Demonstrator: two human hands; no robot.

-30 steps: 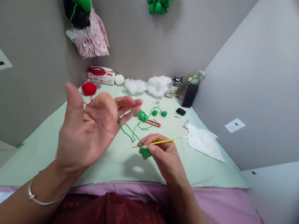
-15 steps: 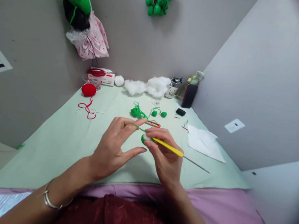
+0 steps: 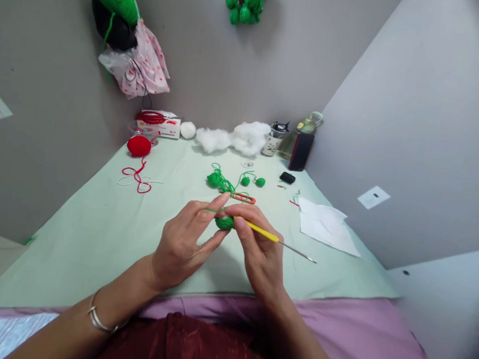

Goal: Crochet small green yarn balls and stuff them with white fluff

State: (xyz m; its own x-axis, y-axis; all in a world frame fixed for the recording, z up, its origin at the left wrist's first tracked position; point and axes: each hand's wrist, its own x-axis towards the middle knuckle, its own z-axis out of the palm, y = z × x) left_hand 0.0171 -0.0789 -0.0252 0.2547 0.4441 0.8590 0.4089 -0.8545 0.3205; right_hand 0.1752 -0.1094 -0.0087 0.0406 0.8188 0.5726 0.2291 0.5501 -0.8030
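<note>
Green crocheted ball (image 3: 224, 223) in the joint grip of both hands (image 3: 181, 242), dark items (image 3: 280, 127) in the patterned cup (image 3: 271, 145) beyond.

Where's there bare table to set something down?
Widest: the table left of the left hand, this side of the red yarn. Another lies between red yarn and green yarn. Crowded: the middle, with green yarn and two small balls; back right, cup and bottle.

Soft even light, faint shadow on wall (image 3: 315, 37), wide-angle stretch, dark upper-right corner
</note>
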